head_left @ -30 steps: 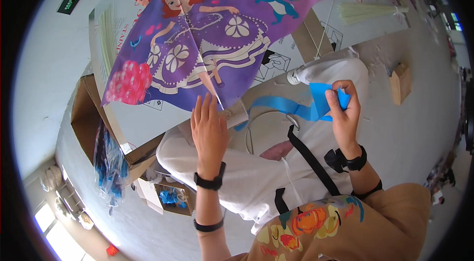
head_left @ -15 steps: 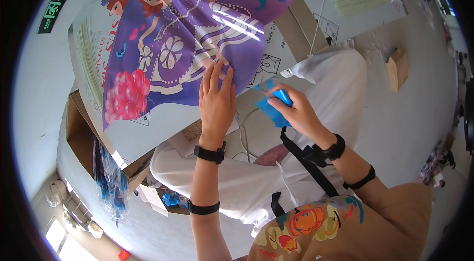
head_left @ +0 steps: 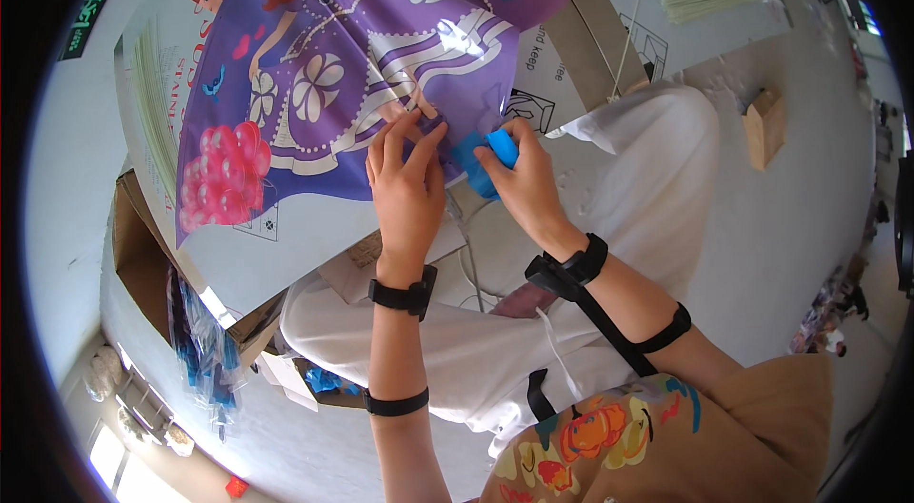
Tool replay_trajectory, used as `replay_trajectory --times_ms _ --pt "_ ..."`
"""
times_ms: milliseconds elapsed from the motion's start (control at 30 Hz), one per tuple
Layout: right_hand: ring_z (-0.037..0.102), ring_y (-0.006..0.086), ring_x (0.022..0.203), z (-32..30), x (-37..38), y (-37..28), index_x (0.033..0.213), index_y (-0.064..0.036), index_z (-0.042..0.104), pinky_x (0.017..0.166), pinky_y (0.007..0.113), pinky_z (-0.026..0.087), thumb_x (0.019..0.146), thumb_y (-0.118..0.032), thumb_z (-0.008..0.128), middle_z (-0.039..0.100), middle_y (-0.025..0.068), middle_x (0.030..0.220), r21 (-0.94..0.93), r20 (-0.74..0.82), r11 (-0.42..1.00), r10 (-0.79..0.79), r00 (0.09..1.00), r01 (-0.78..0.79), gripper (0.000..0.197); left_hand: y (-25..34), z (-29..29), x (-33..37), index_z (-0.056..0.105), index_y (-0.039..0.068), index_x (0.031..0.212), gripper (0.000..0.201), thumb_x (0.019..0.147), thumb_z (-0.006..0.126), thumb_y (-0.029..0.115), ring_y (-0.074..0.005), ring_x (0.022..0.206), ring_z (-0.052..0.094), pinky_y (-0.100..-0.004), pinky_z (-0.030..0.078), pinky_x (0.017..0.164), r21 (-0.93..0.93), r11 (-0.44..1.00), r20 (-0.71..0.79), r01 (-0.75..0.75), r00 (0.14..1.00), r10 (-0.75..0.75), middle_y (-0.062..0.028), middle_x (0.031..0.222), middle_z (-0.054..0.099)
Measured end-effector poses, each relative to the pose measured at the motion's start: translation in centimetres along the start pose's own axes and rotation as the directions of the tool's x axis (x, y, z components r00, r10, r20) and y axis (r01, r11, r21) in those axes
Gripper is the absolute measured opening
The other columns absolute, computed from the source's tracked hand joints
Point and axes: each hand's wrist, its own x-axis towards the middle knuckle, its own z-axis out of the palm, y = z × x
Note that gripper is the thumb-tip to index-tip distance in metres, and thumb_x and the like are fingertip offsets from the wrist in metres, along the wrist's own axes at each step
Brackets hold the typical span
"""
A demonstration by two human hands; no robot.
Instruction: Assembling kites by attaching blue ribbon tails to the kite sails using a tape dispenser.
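Left hand (head_left: 407,191), spread, perhaps presses the purple sheet (head_left: 357,70); right hand (head_left: 526,184) grips blue ribbon (head_left: 503,150).

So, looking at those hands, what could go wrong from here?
Two things, perhaps. The printed purple sheet looks thin and glossy, and the left hand has its fingers only near its lower edge, so it might slip or crease. The blue strip is bunched in the right hand, so it could twist or wrinkle.
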Motion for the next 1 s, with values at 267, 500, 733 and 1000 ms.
replay_trajectory --times_ms 267,500,733,1000 --pt "0.064 0.0347 0.064 -0.1 -0.4 0.0 0.097 -0.0052 0.049 0.054 0.038 0.047 0.087 -0.012 0.069 0.064 0.0152 0.072 -0.153 0.0 0.983 -0.098 0.995 0.097 0.023 1.0 0.9 0.1 0.072 0.015 0.107 0.037 0.071 0.08 0.015 -0.0319 0.118 0.045 -0.0442 0.034 0.102 -0.063 0.993 -0.048 0.096 0.994 -0.1 -0.0081 0.128 0.052" --pt "0.065 0.0274 0.066 -1.9 -1.3 0.8 0.116 -0.0095 0.064 0.062 0.031 0.051 0.086 -0.006 0.07 0.069 0.0125 0.085 -0.239 0.131 0.874 -0.403 0.906 0.423 0.031 1.3 0.7 0.4 0.072 0.015 0.106 0.039 0.069 0.082 0.013 -0.0322 0.119 0.044 -0.0447 0.033 0.102 -0.079 0.985 -0.033 0.15 0.988 -0.153 -0.0079 0.126 0.052" --pt "0.066 0.0267 0.068 -2.0 -1.3 1.0 0.121 -0.0119 0.066 0.063 0.031 0.052 0.085 -0.004 0.07 0.071 0.0128 0.097 -0.251 0.148 0.873 -0.391 0.908 0.417 0.037 1.3 0.5 0.1 0.072 0.016 0.108 0.041 0.068 0.081 0.011 -0.0318 0.122 0.044 -0.0449 0.032 0.104 -0.107 0.984 -0.02 0.143 0.989 -0.146 -0.0083 0.129 0.052" --pt "0.067 0.0286 0.07 -1.9 -1.3 1.2 0.119 -0.0131 0.066 0.059 0.035 0.052 0.079 -0.003 0.072 0.071 0.009 0.095 -0.298 0.149 0.847 -0.416 0.897 0.441 0.041 1.2 1.2 -1.3 0.072 0.015 0.11 0.039 0.072 0.079 0.008 -0.0359 0.138 0.036 -0.0484 0.028 0.111 -0.184 0.979 -0.044 0.087 0.994 -0.097 -0.0132 0.144 0.046"
